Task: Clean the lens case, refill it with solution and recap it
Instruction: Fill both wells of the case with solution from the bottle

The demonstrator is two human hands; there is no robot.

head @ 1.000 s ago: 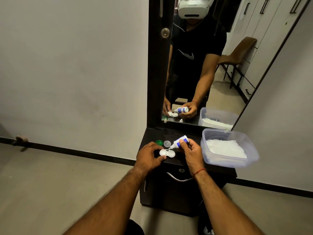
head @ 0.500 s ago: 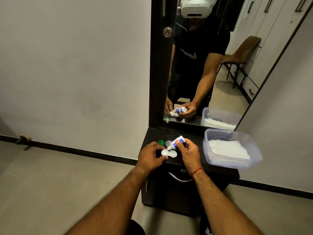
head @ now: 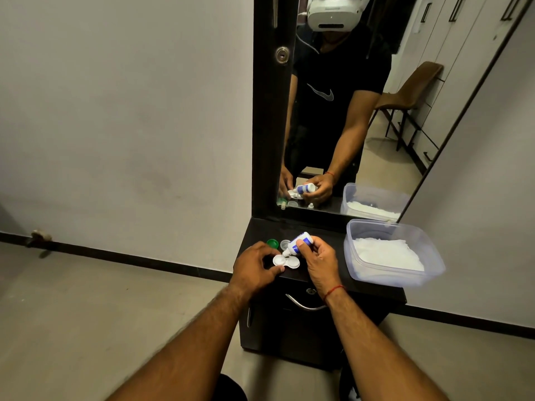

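White lens case [head: 286, 261], both wells uncapped, flat on the dark counter [head: 321, 231] with a tilted bottle over it.

Left hand [head: 256, 267]: fingers curled, thumb and forefinger pinching the left end of the case and holding it on the counter. Right hand [head: 320, 260]: closed around the white-and-blue solution bottle [head: 298, 243], which is tipped nozzle down and to the left, with the tip just above the left well, near the bridge between the wells; cannot tell whether liquid is coming out. Green cap [head: 272, 243] and pale cap [head: 285, 243] sit side by side on the counter just behind the case. Clear plastic tub [head: 388, 277] holding white tissue [head: 386, 253] stands at the right end of the counter, apart from the hands. Red thread [head: 334, 291] around the right wrist. Mirror [head: 347, 125] behind the counter reflects both hands and the bottle.
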